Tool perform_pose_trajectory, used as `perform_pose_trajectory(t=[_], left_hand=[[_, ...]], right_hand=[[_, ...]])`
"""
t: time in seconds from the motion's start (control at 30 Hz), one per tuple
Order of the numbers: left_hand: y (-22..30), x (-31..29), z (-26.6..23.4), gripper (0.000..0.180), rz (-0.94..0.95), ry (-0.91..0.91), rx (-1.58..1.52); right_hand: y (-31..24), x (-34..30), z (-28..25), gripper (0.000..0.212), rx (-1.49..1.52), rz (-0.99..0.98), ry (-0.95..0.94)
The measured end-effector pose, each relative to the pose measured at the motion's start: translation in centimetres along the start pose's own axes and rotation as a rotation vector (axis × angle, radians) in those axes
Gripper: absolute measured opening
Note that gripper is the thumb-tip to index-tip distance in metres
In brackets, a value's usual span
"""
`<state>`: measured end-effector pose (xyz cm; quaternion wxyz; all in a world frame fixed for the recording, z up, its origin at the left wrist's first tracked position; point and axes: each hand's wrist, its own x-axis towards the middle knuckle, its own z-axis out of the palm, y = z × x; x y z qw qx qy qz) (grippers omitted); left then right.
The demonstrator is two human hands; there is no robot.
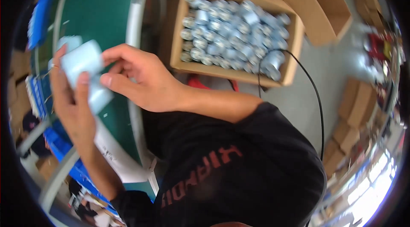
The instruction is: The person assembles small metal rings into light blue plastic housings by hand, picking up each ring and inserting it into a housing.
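My left hand [74, 99] grips a pale blue cylinder [82, 61], thumb on its near side and fingers behind it. Motion blurs the cylinder's details. From the right comes my right hand [143, 77], its fingers curled and its index fingertip at the cylinder's right edge. Whatever lies between its thumb and fingers is too blurred to make out. Below the held piece, partly behind my left hand, is a second pale blue cylinder [100, 98]. A further pale blue piece [70, 42] shows just beyond my left fingers. Both hands are over a green belt surface [100, 5].
An open cardboard box [239, 75] full of pale blue cylinders with metallic ends stands right of the belt's white rail [133, 22]. A black cable [319, 99] loops beside it. White paper [117, 154] lies at the near belt. Cardboard cartons [354, 103] stand far right.
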<state>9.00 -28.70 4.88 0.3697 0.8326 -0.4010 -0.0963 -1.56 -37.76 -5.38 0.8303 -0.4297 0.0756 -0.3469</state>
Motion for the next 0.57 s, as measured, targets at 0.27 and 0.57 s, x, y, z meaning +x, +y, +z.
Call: perform_pose_trajectory(t=[0.27, 0.57], left_hand=[[-7.1, 2.1, -2.5, 0.047, -0.040, -0.044, 0.874], [-8.0, 2.8, -3.0, 0.054, -0.073, -0.090, 0.840]], right_hand=[[4.6, -8.1, -30.1, 0.054, -1.750, 0.151, 0.742], [2.2, -14.3, -36.3, 0.082, -1.699, 0.874, 0.880]])
